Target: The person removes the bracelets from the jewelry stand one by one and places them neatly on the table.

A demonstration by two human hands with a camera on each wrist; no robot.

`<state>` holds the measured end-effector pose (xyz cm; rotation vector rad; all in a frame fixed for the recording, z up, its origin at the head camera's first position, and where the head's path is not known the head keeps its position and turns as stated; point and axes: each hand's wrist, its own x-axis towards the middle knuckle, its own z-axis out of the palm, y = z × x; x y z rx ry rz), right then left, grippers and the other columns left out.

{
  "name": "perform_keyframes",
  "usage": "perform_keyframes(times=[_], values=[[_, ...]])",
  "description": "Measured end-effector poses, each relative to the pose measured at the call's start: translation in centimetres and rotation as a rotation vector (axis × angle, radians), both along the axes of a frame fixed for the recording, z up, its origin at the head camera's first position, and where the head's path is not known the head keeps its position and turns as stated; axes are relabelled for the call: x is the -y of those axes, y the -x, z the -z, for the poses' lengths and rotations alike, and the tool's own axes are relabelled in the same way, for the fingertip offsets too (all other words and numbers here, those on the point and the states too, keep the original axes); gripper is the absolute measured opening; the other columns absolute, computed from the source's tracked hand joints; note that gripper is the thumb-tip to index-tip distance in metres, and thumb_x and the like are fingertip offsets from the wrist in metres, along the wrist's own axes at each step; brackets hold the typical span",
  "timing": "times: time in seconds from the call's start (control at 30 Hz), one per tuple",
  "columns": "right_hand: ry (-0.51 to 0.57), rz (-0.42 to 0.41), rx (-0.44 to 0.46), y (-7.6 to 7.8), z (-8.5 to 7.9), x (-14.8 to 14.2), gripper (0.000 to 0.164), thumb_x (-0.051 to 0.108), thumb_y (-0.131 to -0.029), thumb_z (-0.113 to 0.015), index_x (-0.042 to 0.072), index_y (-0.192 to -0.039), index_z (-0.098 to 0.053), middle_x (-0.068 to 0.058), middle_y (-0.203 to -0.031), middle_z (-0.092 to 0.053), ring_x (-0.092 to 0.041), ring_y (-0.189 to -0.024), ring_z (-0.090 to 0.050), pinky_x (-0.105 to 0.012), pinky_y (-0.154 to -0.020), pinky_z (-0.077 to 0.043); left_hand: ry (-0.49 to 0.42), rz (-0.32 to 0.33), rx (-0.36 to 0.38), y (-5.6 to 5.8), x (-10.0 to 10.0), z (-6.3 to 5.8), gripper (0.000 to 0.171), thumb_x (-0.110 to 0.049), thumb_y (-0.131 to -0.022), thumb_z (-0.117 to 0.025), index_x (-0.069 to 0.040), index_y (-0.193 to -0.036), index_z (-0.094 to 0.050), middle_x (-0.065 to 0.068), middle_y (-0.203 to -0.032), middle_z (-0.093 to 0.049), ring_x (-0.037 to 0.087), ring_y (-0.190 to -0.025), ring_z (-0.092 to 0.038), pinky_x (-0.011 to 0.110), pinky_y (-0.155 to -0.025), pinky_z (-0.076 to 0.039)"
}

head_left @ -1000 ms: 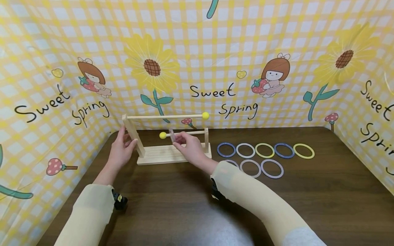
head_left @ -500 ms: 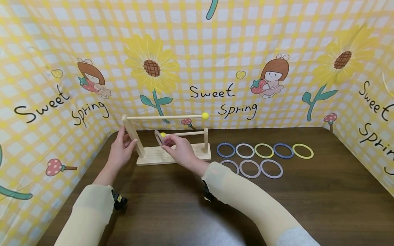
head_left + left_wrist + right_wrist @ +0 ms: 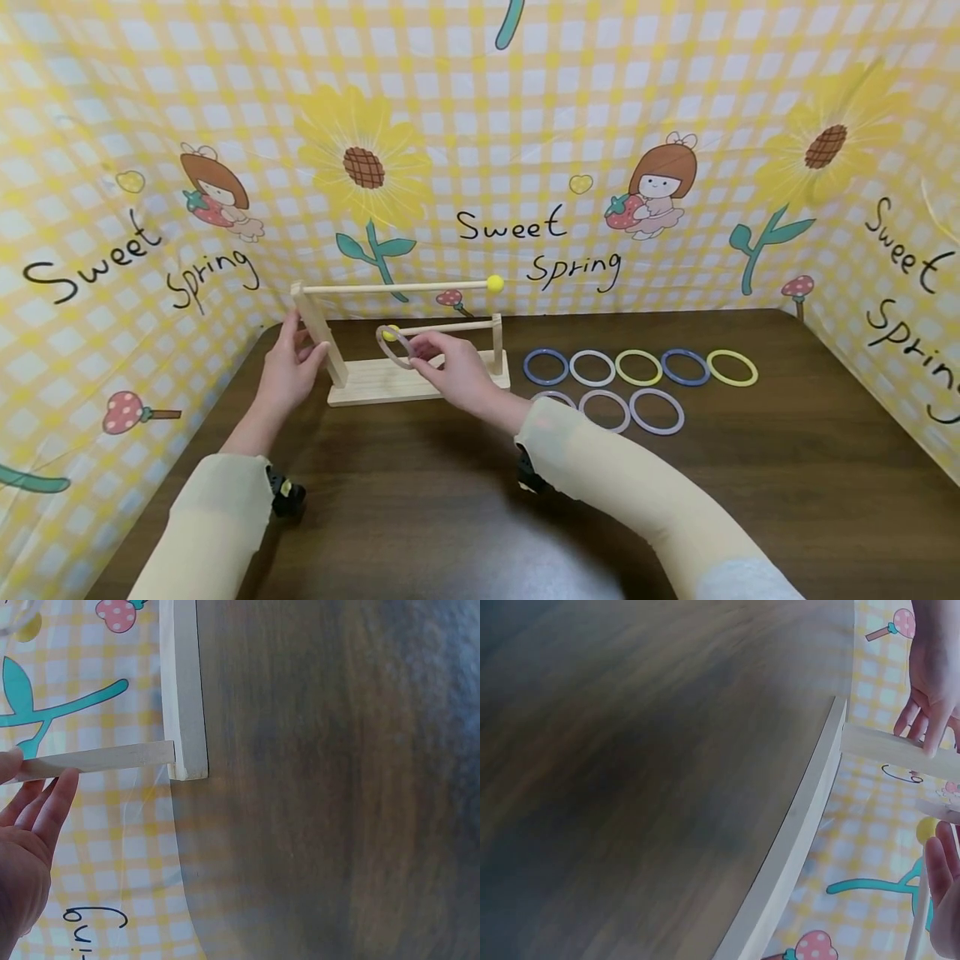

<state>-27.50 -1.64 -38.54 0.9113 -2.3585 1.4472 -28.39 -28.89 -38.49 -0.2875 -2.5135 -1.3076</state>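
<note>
A wooden stand (image 3: 378,385) has a tall left post (image 3: 324,333) and a short right post (image 3: 498,346). Its upper rod (image 3: 397,287) ends in a yellow ball (image 3: 495,284) at the right; the lower rod (image 3: 450,326) ends in another yellow ball (image 3: 389,334) at the left. My left hand (image 3: 288,371) grips the tall post between thumb and fingers, as the left wrist view also shows. My right hand (image 3: 459,372) pinches a pale purple ring (image 3: 386,353) by its right edge. In the head view the tilted ring overlaps the lower rod's ball, which shows through its opening.
Right of the stand, flat on the brown table (image 3: 450,517), lie two rows of rings. The back row has blue (image 3: 546,367), white (image 3: 592,368) and yellow (image 3: 639,367) ones; the front row has pale purple ones (image 3: 657,412). A checked cloth (image 3: 480,125) encloses the table.
The ring has gone left along the lower rod to the ball's end and turned to show its opening. My right hand went left with it, then slightly back right. My left hand stays on the post.
</note>
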Motion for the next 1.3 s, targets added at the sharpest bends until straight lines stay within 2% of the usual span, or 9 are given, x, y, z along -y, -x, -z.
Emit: perform_keyframes(times=[0.2,0.37,0.57,0.73,0.87,0.93,1.1,1.17,1.3], values=[[-0.016,-0.010,-0.014,-0.4,-0.2,-2.2,0.014,0.007,-0.093,-0.067,0.005,-0.107,-0.067,-0.003,-0.093,-0.071,-0.012,-0.088,-0.065,-0.018,-0.062,-0.055,-0.015,0.002,-0.012,0.0,0.0,0.1,0.068,-0.005,-0.100,-0.052,-0.010,-0.156,-0.013,0.040,-0.136,-0.040,0.052,-0.117,-0.050,0.046,-0.084,-0.055],[-0.022,-0.012,-0.022,-1.0,-0.5,-4.3,0.015,0.007,-0.093,-0.067,0.005,-0.108,-0.067,-0.003,-0.095,-0.071,-0.013,-0.089,-0.065,-0.021,-0.064,-0.056,-0.022,0.005,-0.021,0.0,-0.1,0.1,0.067,-0.003,-0.100,-0.052,-0.009,-0.154,-0.015,0.040,-0.135,-0.041,0.052,-0.116,-0.050,0.048,-0.084,-0.054],[0.026,-0.010,-0.052,-1.7,-0.9,-7.1,0.016,0.004,-0.092,-0.067,0.002,-0.108,-0.068,-0.004,-0.093,-0.070,-0.015,-0.086,-0.065,-0.028,-0.063,-0.058,-0.022,0.013,-0.015,0.0,-0.1,0.1,0.068,-0.004,-0.100,-0.051,-0.010,-0.156,-0.012,0.040,-0.136,-0.040,0.052,-0.117,-0.050,0.050,-0.084,-0.053],[0.051,0.017,-0.102,-1.9,-1.0,-9.7,0.016,0.001,-0.091,-0.067,0.002,-0.106,-0.069,-0.006,-0.095,-0.070,-0.017,-0.086,-0.066,-0.030,-0.062,-0.059,-0.022,0.005,-0.008,-0.2,-0.1,0.0,0.069,-0.006,-0.100,-0.051,-0.011,-0.156,-0.012,0.040,-0.137,-0.039,0.051,-0.118,-0.050,0.050,-0.085,-0.054],[0.062,0.055,-0.096,-2.1,-1.0,-11.9,0.016,0.003,-0.092,-0.067,0.003,-0.107,-0.070,-0.007,-0.098,-0.070,-0.018,-0.086,-0.066,-0.033,-0.064,-0.060,-0.018,-0.003,-0.007,-0.3,-0.1,-0.1,0.068,-0.006,-0.100,-0.052,-0.011,-0.156,-0.012,0.040,-0.137,-0.039,0.051,-0.118,-0.050,0.049,-0.085,-0.054],[0.060,0.077,-0.091,-2.2,-1.0,-13.1,0.016,0.005,-0.092,-0.067,0.005,-0.108,-0.071,-0.005,-0.098,-0.070,-0.017,-0.087,-0.066,-0.031,-0.065,-0.059,-0.019,-0.001,-0.007,-0.3,0.0,-0.1,0.068,-0.006,-0.100,-0.052,-0.010,-0.156,-0.012,0.040,-0.137,-0.039,0.052,-0.118,-0.049,0.049,-0.085,-0.054],[0.045,0.113,-0.105,-2.5,-1.1,-15.7,0.017,0.004,-0.092,-0.067,0.005,-0.109,-0.071,-0.005,-0.100,-0.070,-0.016,-0.088,-0.065,-0.025,-0.062,-0.057,-0.019,-0.005,-0.004,-0.2,0.1,-0.1,0.070,-0.006,-0.100,-0.052,-0.010,-0.156,-0.010,0.040,-0.138,-0.038,0.052,-0.118,-0.049,0.028,-0.081,-0.058],[0.038,0.123,-0.114,-2.5,-1.1,-16.7,0.018,0.002,-0.092,-0.067,0.004,-0.109,-0.071,-0.007,-0.101,-0.070,-0.016,-0.088,-0.065,-0.026,-0.062,-0.058,-0.015,-0.009,-0.005,-0.2,0.1,-0.1,0.070,-0.005,-0.100,-0.052,-0.010,-0.156,-0.010,0.040,-0.138,-0.038,0.051,-0.118,-0.049,0.023,-0.079,-0.057],[0.023,0.165,-0.140,-2.9,-1.2,-18.7,0.019,-0.001,-0.091,-0.066,0.002,-0.110,-0.071,-0.010,-0.101,-0.070,-0.016,-0.087,-0.064,-0.022,-0.062,-0.056,-0.015,-0.006,-0.009,-0.1,-0.1,0.0,0.070,-0.004,-0.100,-0.052,-0.010,-0.156,-0.010,0.040,-0.137,-0.039,0.051,-0.117,-0.050,0.031,-0.080,-0.058]])
